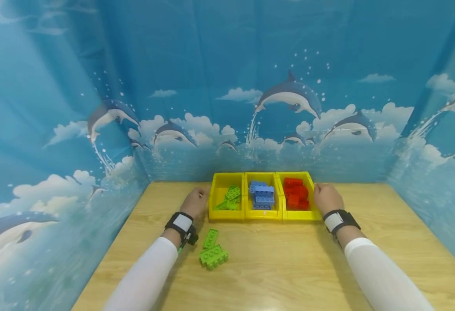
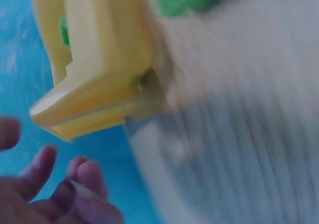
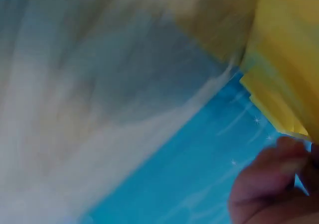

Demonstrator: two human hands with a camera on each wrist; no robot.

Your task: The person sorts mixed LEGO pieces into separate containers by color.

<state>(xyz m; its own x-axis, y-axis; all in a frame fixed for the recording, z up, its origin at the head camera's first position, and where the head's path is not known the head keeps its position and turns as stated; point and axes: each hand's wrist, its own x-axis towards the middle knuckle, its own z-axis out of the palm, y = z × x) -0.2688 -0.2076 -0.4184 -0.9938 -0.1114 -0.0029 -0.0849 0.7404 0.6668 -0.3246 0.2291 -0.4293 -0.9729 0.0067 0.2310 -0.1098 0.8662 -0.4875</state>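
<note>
Three yellow bins stand side by side. The left bin (image 1: 227, 214) holds green toy bricks (image 1: 232, 196), the middle bin (image 1: 264, 214) blue bricks (image 1: 264, 198), and the right bin (image 1: 301, 215) red bricks (image 1: 295, 194). My left hand (image 1: 196, 203) is beside the left bin's outer side. Its fingers bend loosely, apart from the bin in the left wrist view, and hold nothing. Against the right bin's outer side, or very close to it, is my right hand (image 1: 328, 198) with bent fingers; contact is unclear. Several loose green bricks (image 1: 213, 255) lie before the left bin.
The bins stand on a wood-grain table (image 1: 274, 268), near its back edge. A blue curtain (image 1: 219, 86) printed with dolphins hangs behind the table and along both sides. Both wrists wear black straps (image 1: 342, 220).
</note>
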